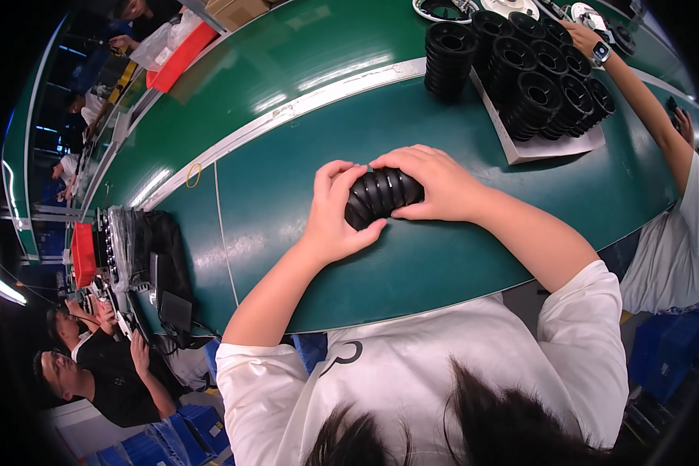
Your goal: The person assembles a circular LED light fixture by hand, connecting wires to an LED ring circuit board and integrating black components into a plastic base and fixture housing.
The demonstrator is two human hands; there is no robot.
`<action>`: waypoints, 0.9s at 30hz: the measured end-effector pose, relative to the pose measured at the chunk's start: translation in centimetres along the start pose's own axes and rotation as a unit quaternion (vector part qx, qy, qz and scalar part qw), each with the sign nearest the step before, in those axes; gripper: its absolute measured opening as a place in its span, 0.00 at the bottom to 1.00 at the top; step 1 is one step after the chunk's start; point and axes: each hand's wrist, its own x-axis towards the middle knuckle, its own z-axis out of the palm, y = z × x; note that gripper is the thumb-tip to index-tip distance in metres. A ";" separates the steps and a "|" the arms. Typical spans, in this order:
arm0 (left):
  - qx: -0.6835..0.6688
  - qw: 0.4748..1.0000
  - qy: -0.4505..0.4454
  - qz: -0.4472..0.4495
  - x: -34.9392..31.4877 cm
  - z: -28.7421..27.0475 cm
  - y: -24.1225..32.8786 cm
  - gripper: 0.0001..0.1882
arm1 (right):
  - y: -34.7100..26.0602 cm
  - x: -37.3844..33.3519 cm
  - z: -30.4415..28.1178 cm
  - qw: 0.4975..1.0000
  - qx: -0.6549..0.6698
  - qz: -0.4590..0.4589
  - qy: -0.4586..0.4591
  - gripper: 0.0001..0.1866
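Observation:
Between my two hands lies a short row of black ring-shaped plastic parts [382, 193], nested one against the other on their side. My left hand [335, 208] closes round the row's left end, thumb below and fingers above. Around the right end wraps my right hand [431, 185], its fingers over the top and its thumb underneath. Both hands are low over the green table mat [303, 279]; whether the row rests on it I cannot tell. The parts' inner faces are hidden by my palms.
Stacks of like black parts [547, 93] fill a white box [520, 151] at the far right, with another stack [449, 58] beside it. A co-worker's arm [645, 101] reaches in beyond. Red bins [182, 58], a plastic-wrapped bundle [124, 245] and other people are at the left.

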 end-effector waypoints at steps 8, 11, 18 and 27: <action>-0.059 0.992 0.020 -0.112 -0.7 0.2 -0.6 0.37 | 0.0 -0.2 0.0 1.000 -0.007 0.000 0.002 0.32; 0.027 0.999 0.045 -0.010 -0.4 0.0 -0.7 0.40 | -0.1 -0.2 0.0 1.000 -0.004 0.004 0.001 0.32; 0.003 0.992 0.025 -0.126 -0.6 -0.1 0.6 0.36 | -0.3 0.0 -0.2 1.000 -0.001 0.017 -0.008 0.33; -0.052 0.994 0.054 -0.073 -0.7 0.1 -0.3 0.34 | -0.6 -0.2 -0.2 0.998 -0.035 0.041 -0.023 0.34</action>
